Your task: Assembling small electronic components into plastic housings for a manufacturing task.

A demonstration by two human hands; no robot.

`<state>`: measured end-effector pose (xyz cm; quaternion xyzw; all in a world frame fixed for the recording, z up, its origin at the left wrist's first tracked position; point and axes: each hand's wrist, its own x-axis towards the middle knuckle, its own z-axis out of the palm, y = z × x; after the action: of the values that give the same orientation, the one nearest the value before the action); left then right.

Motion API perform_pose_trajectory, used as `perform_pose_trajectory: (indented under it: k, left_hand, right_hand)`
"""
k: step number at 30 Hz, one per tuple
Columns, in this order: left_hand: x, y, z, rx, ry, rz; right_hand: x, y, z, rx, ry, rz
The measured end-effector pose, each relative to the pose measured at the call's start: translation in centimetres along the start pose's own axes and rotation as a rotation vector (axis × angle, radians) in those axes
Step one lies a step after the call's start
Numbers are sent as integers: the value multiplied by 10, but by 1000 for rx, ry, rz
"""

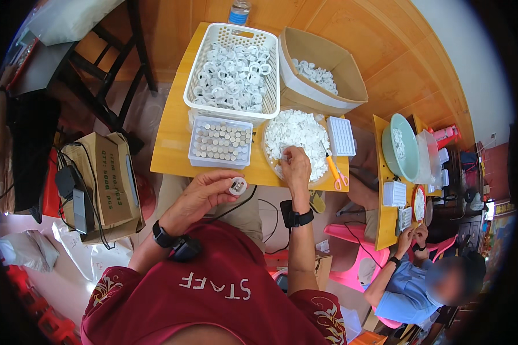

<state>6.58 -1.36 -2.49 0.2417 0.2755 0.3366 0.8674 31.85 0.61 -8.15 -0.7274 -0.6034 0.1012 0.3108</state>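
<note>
Between the thumb and fingers of my left hand (208, 190) is a small round white plastic housing (237, 186), its open side showing metal parts. My right hand (296, 165) reaches down to a round tray heaped with small white plastic pieces (293, 135); its fingers are drawn together at the pile, and what they pinch is hidden. Left of the pile, a clear plastic box (220, 159) holds rows of round silvery button cells (218, 142). Orange-handled scissors (332, 167) lie at the pile's right edge.
Behind the box stands a white basket (272, 100) full of white ring-shaped parts, beside a cardboard box (354, 77) with more. A white compartment tray (341, 137) lies right of the pile. At another table, a co-worker in blue (406, 293) works near a green basin (394, 164).
</note>
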Motion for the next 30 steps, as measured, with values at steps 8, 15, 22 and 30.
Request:
perform_pose_trajectory:
  k: [8,15,22,30]
  left_hand:
    - [-3,1,-2,-12,-15,0]
    - [2,3,-7,-1,0,4]
    - [4,5,-8,6,4,-5]
    - [4,4,-11,1,5,7]
  right_hand:
    - [0,4,0,37,-30,102]
    - [6,7,-5,647,-20,305]
    - [6,13,-9,940,-35,542]
    - [8,2,-25,976,-130,545]
